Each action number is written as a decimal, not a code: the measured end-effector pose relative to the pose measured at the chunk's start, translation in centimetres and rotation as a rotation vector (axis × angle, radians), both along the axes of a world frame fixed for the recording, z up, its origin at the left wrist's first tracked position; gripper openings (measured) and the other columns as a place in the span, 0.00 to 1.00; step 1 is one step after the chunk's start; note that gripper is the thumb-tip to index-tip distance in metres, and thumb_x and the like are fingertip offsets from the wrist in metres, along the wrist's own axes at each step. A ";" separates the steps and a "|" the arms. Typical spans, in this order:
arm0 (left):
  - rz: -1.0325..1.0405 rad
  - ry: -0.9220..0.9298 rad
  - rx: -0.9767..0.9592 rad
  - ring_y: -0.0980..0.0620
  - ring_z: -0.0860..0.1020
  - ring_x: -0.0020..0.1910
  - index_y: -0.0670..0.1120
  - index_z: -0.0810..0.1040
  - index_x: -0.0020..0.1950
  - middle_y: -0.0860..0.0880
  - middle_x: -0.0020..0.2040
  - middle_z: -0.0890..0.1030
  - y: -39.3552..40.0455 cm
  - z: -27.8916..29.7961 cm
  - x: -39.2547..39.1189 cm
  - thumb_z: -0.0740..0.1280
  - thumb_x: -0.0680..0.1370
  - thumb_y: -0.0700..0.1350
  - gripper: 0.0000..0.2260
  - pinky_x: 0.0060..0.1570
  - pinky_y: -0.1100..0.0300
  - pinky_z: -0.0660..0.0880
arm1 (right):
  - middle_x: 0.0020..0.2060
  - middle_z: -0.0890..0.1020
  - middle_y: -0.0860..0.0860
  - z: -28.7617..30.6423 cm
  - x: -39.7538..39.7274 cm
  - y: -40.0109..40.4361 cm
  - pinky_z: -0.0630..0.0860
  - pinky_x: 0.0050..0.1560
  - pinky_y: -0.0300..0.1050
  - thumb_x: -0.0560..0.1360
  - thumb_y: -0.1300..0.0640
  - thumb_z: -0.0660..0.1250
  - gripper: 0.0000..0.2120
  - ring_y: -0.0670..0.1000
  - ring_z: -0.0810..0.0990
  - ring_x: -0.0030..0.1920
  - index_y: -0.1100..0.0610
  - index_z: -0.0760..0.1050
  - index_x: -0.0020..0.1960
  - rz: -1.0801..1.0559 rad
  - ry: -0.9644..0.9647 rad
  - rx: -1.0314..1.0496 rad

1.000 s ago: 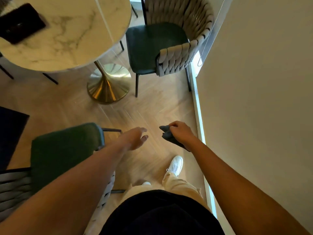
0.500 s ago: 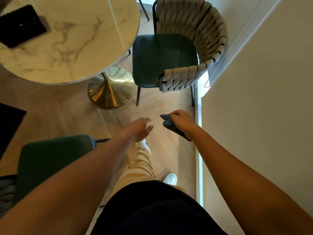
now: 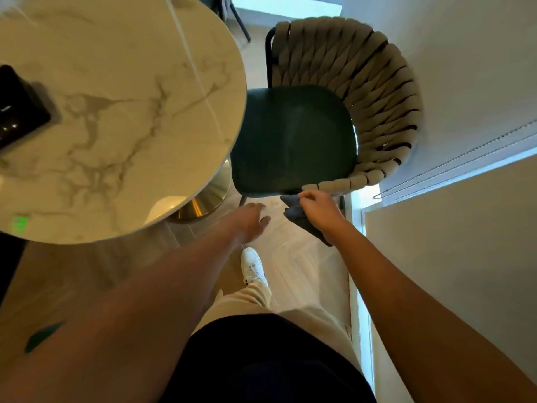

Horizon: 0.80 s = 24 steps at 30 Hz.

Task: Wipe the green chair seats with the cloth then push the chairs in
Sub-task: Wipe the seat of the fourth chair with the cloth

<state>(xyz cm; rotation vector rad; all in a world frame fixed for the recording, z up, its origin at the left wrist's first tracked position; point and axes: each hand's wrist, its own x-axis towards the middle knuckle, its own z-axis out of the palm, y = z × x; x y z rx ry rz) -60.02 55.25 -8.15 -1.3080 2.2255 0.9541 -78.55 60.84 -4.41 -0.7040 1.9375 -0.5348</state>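
Note:
A chair with a dark green seat (image 3: 293,141) and a woven beige back (image 3: 374,91) stands ahead, beside the round marble table (image 3: 122,126). My right hand (image 3: 319,212) grips a dark grey cloth (image 3: 296,215) just in front of the seat's near edge, next to the end of the woven armrest. My left hand (image 3: 250,221) hangs empty with relaxed fingers, left of the cloth and above the floor. A sliver of a second green seat (image 3: 40,340) shows at the lower left, mostly hidden by my left arm.
The table's gold pedestal base (image 3: 206,199) stands left of the chair. A black device (image 3: 17,109) lies on the table at the left. A wall (image 3: 453,257) and a window blind's bead chain (image 3: 453,167) close off the right side. My white shoe (image 3: 252,266) is on the wooden floor.
I have walked forward to the far chair, which now fills the view. The near chair has dropped out at lower left. My right hand still holds the cloth, now at the seat's edge.

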 end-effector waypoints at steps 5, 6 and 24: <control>0.060 0.048 0.036 0.43 0.68 0.75 0.46 0.62 0.80 0.43 0.77 0.68 -5.5 -0.3 -2.4 0.58 0.85 0.55 0.26 0.72 0.46 0.68 | 0.56 0.81 0.57 0.0 -1.2 -5.0 0.75 0.60 0.49 0.81 0.60 0.61 0.10 0.58 0.79 0.59 0.57 0.78 0.60 0.016 -0.036 0.012; 0.082 0.055 0.050 0.43 0.69 0.75 0.46 0.62 0.80 0.43 0.77 0.68 -6.5 -0.4 -2.8 0.59 0.85 0.55 0.26 0.72 0.46 0.69 | 0.55 0.80 0.57 -0.2 -1.7 -6.0 0.76 0.61 0.51 0.82 0.59 0.61 0.09 0.58 0.79 0.59 0.56 0.77 0.59 0.043 -0.041 0.014; 0.495 0.045 0.173 0.47 0.71 0.72 0.48 0.64 0.78 0.46 0.74 0.71 -19.8 -11.7 -13.6 0.63 0.83 0.53 0.25 0.69 0.51 0.69 | 0.55 0.82 0.47 -12.5 -13.5 -28.4 0.80 0.58 0.53 0.74 0.57 0.70 0.12 0.49 0.81 0.55 0.46 0.80 0.56 0.281 -0.257 0.294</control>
